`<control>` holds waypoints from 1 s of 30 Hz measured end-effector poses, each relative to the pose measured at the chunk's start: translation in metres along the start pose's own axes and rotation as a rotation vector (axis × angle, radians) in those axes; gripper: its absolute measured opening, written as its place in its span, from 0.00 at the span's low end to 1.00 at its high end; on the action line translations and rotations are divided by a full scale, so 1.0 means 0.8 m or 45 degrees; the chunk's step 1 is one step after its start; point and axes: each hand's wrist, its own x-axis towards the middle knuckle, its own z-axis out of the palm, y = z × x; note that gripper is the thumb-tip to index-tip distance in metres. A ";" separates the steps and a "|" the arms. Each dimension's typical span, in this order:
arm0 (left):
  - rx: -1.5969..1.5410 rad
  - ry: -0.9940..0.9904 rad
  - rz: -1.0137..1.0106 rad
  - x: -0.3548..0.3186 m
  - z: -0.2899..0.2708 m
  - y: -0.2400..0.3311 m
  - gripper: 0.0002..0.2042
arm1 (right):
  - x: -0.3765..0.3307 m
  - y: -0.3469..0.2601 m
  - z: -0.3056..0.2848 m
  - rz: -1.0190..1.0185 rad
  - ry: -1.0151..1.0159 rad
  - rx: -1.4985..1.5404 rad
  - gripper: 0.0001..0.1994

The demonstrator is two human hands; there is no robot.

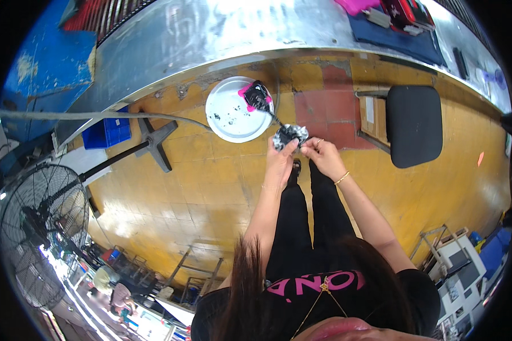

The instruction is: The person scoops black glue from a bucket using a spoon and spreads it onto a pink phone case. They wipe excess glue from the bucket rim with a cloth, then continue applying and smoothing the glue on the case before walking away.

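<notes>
My left hand [278, 160] is closed around a crumpled black-and-white bundle [290, 135], its thumb pressed on the near side. At the bundle's right edge, my right hand [323, 157] pinches it with fingers drawn together. What the bundle is made of cannot be made out. A dark strand [276, 118] runs from it up toward a black object with bright pink edges [256, 96]. That object rests on the right part of a round white pan-like surface [226, 102], where several dark bits are scattered.
Beyond the white round lies a long metal bench [222, 28]. A black-seated chair [415, 126] stands at the right. To the left are a blue bin [108, 132], a star-shaped stand base [153, 142] and a large caged fan [40, 227]. A grey hose [153, 115] crosses the left side.
</notes>
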 end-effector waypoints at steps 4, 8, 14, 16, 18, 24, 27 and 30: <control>0.035 0.159 0.109 -0.021 -0.032 0.026 0.22 | 0.019 -0.006 0.035 0.025 -0.221 -0.105 0.11; -0.067 0.257 0.200 -0.014 -0.094 0.050 0.22 | 0.054 -0.013 0.080 0.006 -0.298 -0.091 0.17; -0.058 0.460 0.287 0.007 -0.209 0.093 0.22 | 0.184 0.073 0.143 0.559 0.088 0.339 0.32; -0.032 0.502 0.235 0.008 -0.227 0.111 0.22 | 0.237 0.107 0.167 0.652 0.182 0.567 0.33; 0.022 0.460 0.200 0.017 -0.244 0.133 0.22 | 0.280 0.149 0.195 0.738 0.341 0.664 0.36; 0.093 0.403 0.131 0.041 -0.273 0.178 0.23 | 0.351 0.213 0.224 0.812 0.437 0.484 0.38; 0.059 0.427 0.065 0.057 -0.283 0.185 0.24 | 0.363 0.240 0.229 0.599 0.612 0.130 0.32; 0.083 0.389 0.077 0.076 -0.272 0.181 0.29 | 0.356 0.266 0.235 0.482 0.757 0.328 0.31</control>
